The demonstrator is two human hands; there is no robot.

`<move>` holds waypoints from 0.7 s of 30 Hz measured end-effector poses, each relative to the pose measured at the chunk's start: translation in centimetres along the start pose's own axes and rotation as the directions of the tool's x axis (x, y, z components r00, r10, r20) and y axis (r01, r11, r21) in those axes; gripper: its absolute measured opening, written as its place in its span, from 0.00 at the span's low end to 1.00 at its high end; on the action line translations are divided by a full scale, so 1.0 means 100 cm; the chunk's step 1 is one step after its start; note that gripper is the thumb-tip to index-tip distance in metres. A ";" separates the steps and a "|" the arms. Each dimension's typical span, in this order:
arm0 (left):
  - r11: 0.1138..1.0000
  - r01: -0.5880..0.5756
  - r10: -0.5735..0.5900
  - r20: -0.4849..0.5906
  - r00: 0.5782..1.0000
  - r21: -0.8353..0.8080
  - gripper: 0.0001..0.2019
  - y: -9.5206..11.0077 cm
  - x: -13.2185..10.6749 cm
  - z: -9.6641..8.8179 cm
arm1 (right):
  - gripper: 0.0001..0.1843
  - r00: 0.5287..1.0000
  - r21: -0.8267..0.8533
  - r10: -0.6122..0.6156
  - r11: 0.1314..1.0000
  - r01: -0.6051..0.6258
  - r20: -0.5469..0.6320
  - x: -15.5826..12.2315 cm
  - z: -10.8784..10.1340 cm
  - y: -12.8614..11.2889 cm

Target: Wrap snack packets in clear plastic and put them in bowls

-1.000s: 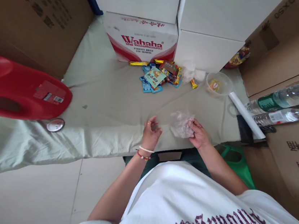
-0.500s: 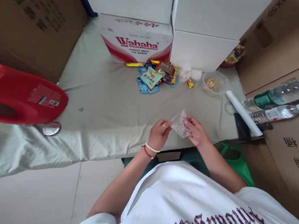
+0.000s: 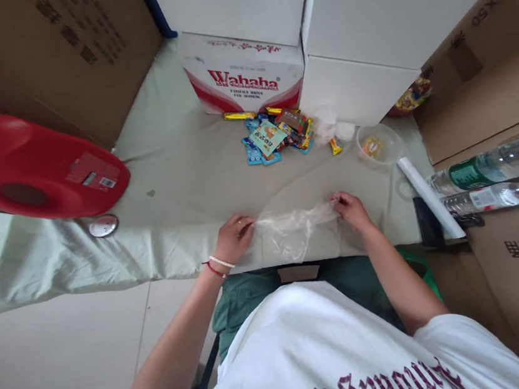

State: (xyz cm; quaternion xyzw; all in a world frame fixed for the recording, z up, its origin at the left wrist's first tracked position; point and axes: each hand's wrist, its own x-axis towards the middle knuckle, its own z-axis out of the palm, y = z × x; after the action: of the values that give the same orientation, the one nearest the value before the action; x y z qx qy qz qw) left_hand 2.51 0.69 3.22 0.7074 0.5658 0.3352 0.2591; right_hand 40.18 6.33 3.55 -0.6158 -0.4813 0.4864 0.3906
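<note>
A clear, thin plastic bag (image 3: pixel 292 228) stretches between my two hands over the front edge of the cloth-covered table (image 3: pixel 183 191). At its left end my left hand (image 3: pixel 236 235) pinches it with closed fingers; a white bracelet and a red one sit on that wrist. My right hand (image 3: pixel 352 211) pinches the opposite end. Beyond the bag lies a heap of small wrapped snacks (image 3: pixel 275 134), some blue, yellow and red. To the right of the heap is a yellow-wrapped piece (image 3: pixel 335 146), beside a clear round tub (image 3: pixel 388 144) holding something orange and yellow.
A red jug (image 3: pixel 38 168) lies at the left near a round metallic lid (image 3: pixel 103 225). Boxes, one a Wahaha carton (image 3: pixel 245 76), stand at the back. Toward the right are a white roll (image 3: pixel 430 199), a black object (image 3: pixel 428 221) and two plastic bottles (image 3: pixel 496 195).
My hands have moved apart, left hand to the left and right hand slightly right. The bag, bunched between them before, is now spread wide. The view has shifted slightly.
</note>
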 end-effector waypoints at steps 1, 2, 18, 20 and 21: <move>0.999 0.025 -0.025 -0.010 1.000 0.021 0.15 0.000 0.000 0.004 | 0.15 0.999 -0.088 -0.012 0.996 0.015 0.038 0.005 0.001 -0.001; 0.997 0.054 -0.053 -0.022 0.998 0.054 0.17 0.002 0.001 0.007 | 0.15 0.997 -0.161 -0.030 0.986 0.041 0.071 0.009 0.002 -0.002; 0.838 0.337 -0.315 -0.124 0.941 0.430 0.30 0.036 0.023 0.046 | 0.08 0.945 -0.117 -0.285 0.945 0.305 0.158 -0.020 0.005 -0.005; 0.867 0.334 -0.316 -0.109 0.942 0.369 0.21 0.028 0.024 0.049 | 0.08 0.911 -0.140 -0.312 0.923 0.358 0.270 -0.035 -0.010 -0.004; 0.884 0.331 -0.311 -0.113 0.944 0.329 0.16 0.024 0.025 0.049 | 0.09 0.890 -0.175 -0.300 0.910 0.375 0.345 -0.042 -0.020 -0.003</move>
State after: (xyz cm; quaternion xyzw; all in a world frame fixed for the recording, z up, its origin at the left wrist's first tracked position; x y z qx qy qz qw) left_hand 8.07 2.63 2.29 0.6286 0.7317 0.2037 0.1672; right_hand 41.78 2.32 5.20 -0.4800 -0.6913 0.4403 0.3128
